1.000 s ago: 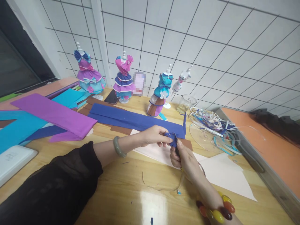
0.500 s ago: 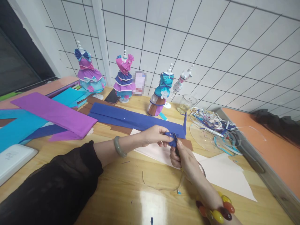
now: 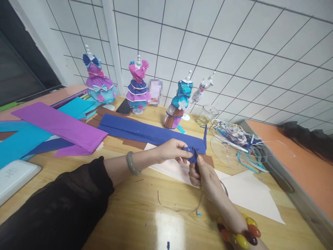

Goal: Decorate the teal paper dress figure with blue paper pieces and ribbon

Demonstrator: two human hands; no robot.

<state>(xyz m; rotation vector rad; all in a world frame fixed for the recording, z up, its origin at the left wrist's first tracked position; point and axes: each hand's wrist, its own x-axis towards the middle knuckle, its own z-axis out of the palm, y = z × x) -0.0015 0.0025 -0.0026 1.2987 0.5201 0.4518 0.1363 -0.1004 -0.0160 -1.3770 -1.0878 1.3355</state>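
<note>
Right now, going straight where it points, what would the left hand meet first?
Past the blue piece it pinches, the left hand would probably meet the dark blade in the right hand, though depth is unclear.

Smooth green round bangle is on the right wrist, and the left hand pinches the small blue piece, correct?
No: the head view shows the smooth green round bangle on the left wrist; the left hand does pinch the small blue piece.

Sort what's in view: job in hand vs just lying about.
Job in hand:
small blue piece, in the left hand
dark tool, probably scissors, in the right hand
possibly the folded blue strip, same colour

Apparently just lying about:
purple sheet
phone
glass jar
</note>
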